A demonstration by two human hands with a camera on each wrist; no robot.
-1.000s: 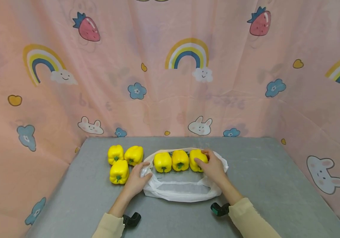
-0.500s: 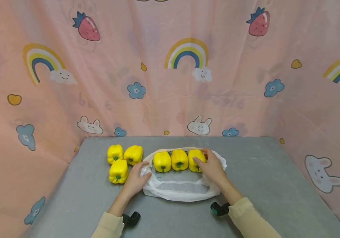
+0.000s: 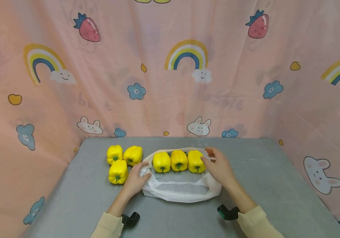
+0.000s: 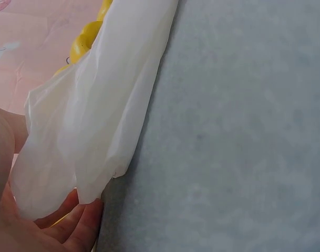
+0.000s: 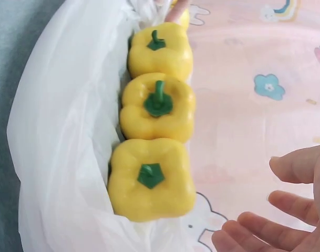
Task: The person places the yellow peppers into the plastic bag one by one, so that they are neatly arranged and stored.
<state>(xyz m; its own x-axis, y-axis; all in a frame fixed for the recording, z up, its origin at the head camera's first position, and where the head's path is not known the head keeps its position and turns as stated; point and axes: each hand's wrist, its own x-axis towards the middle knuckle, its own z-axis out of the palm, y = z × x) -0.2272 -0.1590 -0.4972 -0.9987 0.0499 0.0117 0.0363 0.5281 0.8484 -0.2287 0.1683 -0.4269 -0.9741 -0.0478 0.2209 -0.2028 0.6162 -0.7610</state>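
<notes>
Just left of right grip (image 3: 219,168), fingers spread | rightmost yellow pepper (image 3: 196,161), in white bag (image 3: 181,197) | left grip (image 3: 135,180) pinching bag

White plastic bag (image 3: 181,197) mid-worktop, mouth up. Inside, along its far side: three blocky yellow bell peppers (image 3: 179,161) in a left-to-right row. Three more, the loose yellow bell peppers (image 3: 118,172), sit on the grey worktop (image 3: 259,172) left of the bag: two behind, one in front. Left hand (image 3: 135,181) at the bag's left end, between bag and loose group. Right hand (image 3: 221,168) at its right end, beside the row's last pepper. Pink printed cloth (image 3: 104,76) behind everything.
</notes>
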